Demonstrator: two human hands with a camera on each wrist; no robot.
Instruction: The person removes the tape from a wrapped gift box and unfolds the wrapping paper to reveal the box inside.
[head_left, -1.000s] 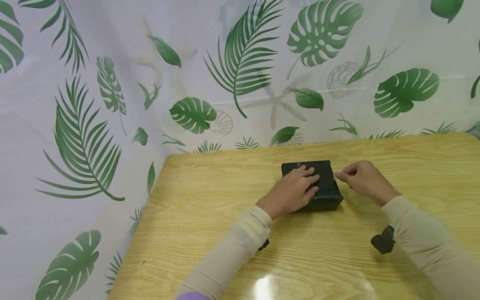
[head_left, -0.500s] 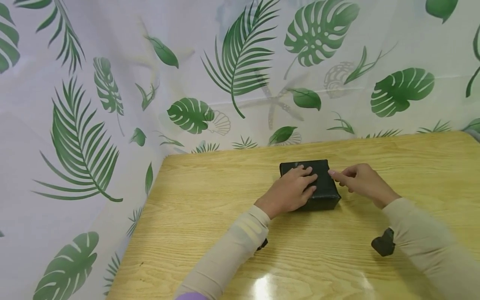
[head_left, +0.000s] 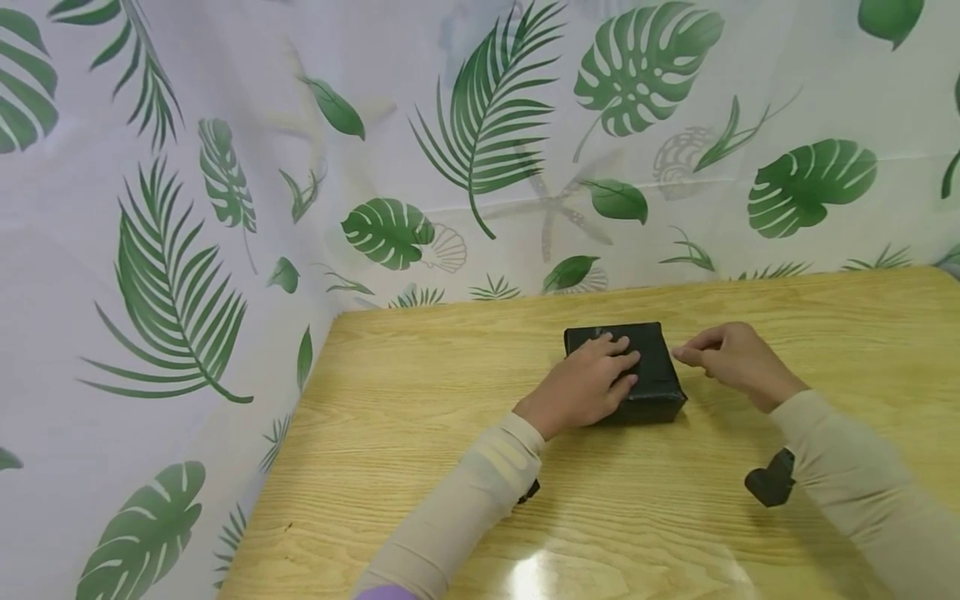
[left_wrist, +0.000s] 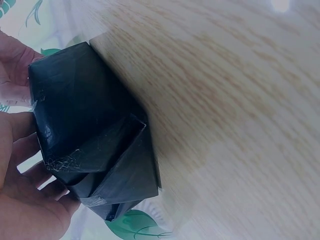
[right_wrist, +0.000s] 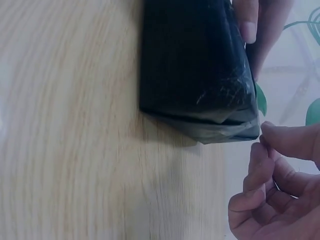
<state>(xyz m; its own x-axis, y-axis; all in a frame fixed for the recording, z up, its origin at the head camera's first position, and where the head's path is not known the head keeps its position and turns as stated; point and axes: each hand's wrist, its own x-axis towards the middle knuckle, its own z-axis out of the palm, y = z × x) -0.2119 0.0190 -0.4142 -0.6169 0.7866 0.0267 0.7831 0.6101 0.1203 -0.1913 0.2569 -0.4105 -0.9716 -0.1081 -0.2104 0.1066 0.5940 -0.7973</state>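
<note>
A small box wrapped in black plastic (head_left: 651,358) lies on the wooden table. My left hand (head_left: 581,385) rests on its top with the fingers spread flat, keeping it against the table. Folded, creased wrapping shows at the near end of the black box (left_wrist: 90,115) in the left wrist view. Just off the box's right edge is my right hand (head_left: 731,358), thumb and index fingertips pressed together. In the right wrist view those fingertips (right_wrist: 267,132) come right up to the box's folded corner; nothing distinct shows between them.
The wooden table (head_left: 420,400) reaches back to a white cloth (head_left: 517,142) printed with green leaves, which also hangs along the left side. Under the right wrist is a dark, angular piece (head_left: 770,477), and a smaller dark piece (head_left: 529,492) shows beside the left forearm.
The right thumb moved onto the box's right edge half a second ago, and now the hand has drawn slightly back to the right. The left hand has stayed on the box.
</note>
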